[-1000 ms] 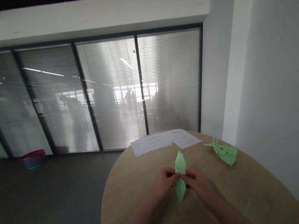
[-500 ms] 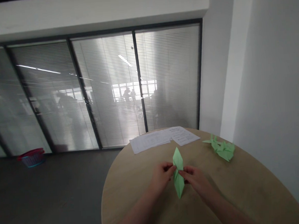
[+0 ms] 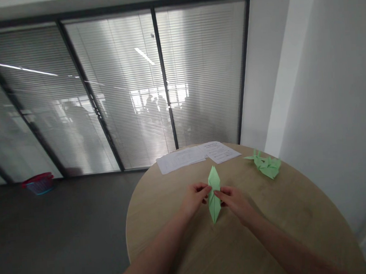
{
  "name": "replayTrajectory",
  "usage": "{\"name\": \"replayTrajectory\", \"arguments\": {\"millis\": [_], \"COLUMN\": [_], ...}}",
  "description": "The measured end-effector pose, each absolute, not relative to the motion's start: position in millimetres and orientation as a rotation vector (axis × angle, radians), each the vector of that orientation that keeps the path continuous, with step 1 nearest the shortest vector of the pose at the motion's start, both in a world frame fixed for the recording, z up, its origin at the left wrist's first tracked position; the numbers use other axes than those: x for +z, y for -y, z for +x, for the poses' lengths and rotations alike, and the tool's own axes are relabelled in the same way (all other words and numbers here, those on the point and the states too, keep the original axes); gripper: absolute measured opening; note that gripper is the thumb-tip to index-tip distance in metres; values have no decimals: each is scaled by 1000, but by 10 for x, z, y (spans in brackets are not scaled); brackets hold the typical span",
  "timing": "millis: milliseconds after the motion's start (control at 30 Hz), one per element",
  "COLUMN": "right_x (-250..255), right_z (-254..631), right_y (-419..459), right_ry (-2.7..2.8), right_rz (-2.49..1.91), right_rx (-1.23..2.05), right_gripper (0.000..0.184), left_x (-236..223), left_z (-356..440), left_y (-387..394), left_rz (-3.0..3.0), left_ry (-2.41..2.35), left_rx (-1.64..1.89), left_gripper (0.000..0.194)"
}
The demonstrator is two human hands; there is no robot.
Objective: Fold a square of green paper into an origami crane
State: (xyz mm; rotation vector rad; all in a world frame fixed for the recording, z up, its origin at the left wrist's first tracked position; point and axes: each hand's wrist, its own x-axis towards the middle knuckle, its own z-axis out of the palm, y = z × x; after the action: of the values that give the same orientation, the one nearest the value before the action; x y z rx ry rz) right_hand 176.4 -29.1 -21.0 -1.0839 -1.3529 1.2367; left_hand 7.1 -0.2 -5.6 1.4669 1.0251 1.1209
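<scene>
Between my hands is a long, pointed piece of folded green origami paper point(image 3: 215, 206), with one tip pointing away from me and the other toward me. My left hand point(image 3: 194, 199) pinches its left edge near the middle, thumb on top. On the opposite edge my right hand point(image 3: 233, 199) grips it the same way, its thumb pressed on the centre. The fingers under the paper are partly hidden. Farther off to the right lie other folded green paper pieces point(image 3: 268, 167), grouped together on the round wooden table point(image 3: 162, 200).
Printed paper sheets point(image 3: 181, 158) lie along the table's far edge. A red and blue basket point(image 3: 39, 184) stands on the floor at the left. Behind the table is a glass partition with blinds point(image 3: 207, 77); a white wall point(image 3: 328, 82) rises on the right.
The camera view has tilted down a little, so everything except the hands' grip sits differently in frame. Both hands still hold the folded paper, whose far tip leans slightly differently.
</scene>
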Motion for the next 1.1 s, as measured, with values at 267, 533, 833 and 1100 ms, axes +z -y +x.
{"name": "replayTrajectory", "arguments": {"millis": [267,533,833,1100], "right_x": [-255,-261,-274,-303], "right_z": [1757,1718,1711,1707], "right_y": [253,257,275,245], "right_ry": [1390,1407,1389,1398], "right_rz": [-1126,-1049,-1031,-1025], "right_rx": [1203,1308,1358,1367], "right_gripper": [38,44,46,48], "left_x": [-58,-51,-16,-24], "left_z": [80,74,57,38], "left_y": [6,5,23,8], "left_rz": [1465,1426,1386,1388], "left_ry": [-1052,-1054,-1056,-1032], "left_rx": [1135,1177,1201,1224], "left_gripper": [33,44,45,40]}}
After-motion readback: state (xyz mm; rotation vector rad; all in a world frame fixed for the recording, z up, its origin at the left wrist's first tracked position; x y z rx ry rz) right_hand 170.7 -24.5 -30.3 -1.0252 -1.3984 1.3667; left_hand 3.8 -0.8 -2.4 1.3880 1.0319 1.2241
